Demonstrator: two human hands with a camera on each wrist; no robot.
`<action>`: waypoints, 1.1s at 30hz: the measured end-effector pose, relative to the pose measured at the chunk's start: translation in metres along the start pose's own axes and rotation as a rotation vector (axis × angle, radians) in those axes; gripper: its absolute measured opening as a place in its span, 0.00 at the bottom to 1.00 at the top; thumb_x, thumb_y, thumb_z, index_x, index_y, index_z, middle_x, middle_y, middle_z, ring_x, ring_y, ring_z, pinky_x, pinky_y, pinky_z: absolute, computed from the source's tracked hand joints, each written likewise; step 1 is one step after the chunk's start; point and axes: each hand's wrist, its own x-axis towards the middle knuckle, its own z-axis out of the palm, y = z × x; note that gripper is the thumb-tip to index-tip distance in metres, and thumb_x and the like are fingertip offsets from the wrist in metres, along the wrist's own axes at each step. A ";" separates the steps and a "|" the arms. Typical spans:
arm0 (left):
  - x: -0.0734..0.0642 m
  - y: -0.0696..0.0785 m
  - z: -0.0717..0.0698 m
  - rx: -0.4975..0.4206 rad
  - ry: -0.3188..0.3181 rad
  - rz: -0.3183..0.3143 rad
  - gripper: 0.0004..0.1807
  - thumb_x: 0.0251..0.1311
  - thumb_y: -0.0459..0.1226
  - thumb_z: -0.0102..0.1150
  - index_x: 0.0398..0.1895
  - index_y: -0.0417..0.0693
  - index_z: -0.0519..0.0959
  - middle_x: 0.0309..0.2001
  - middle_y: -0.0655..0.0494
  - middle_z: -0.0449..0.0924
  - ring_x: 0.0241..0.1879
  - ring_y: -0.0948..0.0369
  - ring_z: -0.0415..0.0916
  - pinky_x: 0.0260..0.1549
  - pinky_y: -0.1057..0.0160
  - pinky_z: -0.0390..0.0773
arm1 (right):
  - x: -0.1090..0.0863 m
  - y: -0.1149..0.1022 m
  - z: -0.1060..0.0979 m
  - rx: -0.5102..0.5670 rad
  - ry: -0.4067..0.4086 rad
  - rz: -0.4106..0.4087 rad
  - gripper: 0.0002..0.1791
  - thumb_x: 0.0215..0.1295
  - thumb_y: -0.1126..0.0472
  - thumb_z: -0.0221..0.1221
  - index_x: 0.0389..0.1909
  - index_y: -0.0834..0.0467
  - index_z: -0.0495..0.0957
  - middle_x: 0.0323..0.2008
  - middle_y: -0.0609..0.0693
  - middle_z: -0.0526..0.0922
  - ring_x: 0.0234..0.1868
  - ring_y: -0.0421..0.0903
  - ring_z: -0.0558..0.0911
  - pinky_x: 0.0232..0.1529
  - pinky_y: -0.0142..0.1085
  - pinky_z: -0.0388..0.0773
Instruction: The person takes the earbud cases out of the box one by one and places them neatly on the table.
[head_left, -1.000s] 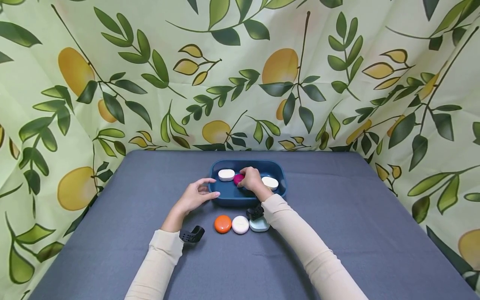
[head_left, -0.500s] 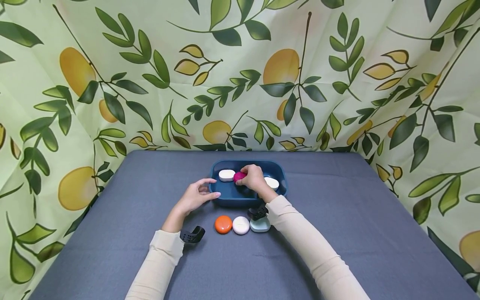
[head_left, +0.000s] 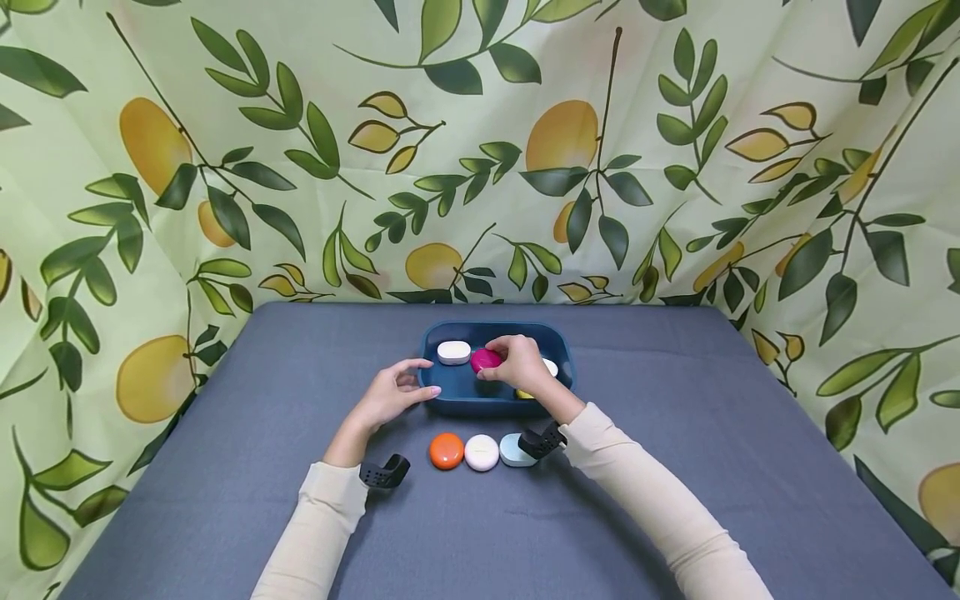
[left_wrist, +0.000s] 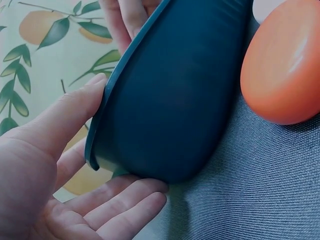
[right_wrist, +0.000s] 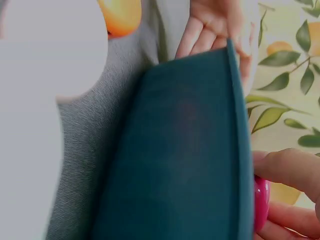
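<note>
Nearest, at six o'clock, two cream sleeves (head_left: 307, 533), black straps (head_left: 385, 472) at the wrists, stretched over a grey table (head_left: 450, 542). Just beyond, in a row: an orange disc (head_left: 446, 451) at seven o'clock from the tray (head_left: 480, 407), a white disc (head_left: 482, 452) at six, a pale blue oval (head_left: 514, 451) at half past five, partly behind the right strap. Then the tray itself, dark blue, with the left hand (head_left: 392, 392) at its nine o'clock end: thumb and fingers spread apart, thumb tip touching the rim. Inside, at five o'clock, a yellow piece (head_left: 523, 394), mostly hidden behind the right arm. Near the tray's centre, slightly towards eleven, a magenta disc (head_left: 484, 359), clamped between thumb and fingers of the right hand (head_left: 519, 365); cannot tell whether touching the tray floor. At three, a white piece (head_left: 551, 367), largely covered; at ten, a white oval (head_left: 453, 352). Farthest, at twelve, a leaf-and-fruit curtain (head_left: 480, 200).
</note>
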 end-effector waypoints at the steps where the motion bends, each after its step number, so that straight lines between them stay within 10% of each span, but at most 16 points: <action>1: 0.000 0.000 0.000 -0.001 0.001 -0.001 0.30 0.58 0.44 0.66 0.64 0.50 0.71 0.66 0.38 0.70 0.61 0.43 0.73 0.61 0.43 0.73 | -0.003 0.001 -0.001 0.002 0.004 -0.012 0.27 0.49 0.60 0.73 0.52 0.63 0.80 0.48 0.60 0.85 0.48 0.53 0.82 0.51 0.42 0.82; 33: 0.000 -0.003 0.000 -0.019 -0.014 0.043 0.30 0.58 0.44 0.66 0.63 0.46 0.71 0.61 0.36 0.74 0.56 0.44 0.76 0.57 0.46 0.77 | -0.084 -0.002 0.010 0.087 -0.192 -0.432 0.25 0.49 0.59 0.73 0.49 0.63 0.81 0.46 0.56 0.85 0.44 0.48 0.84 0.49 0.43 0.83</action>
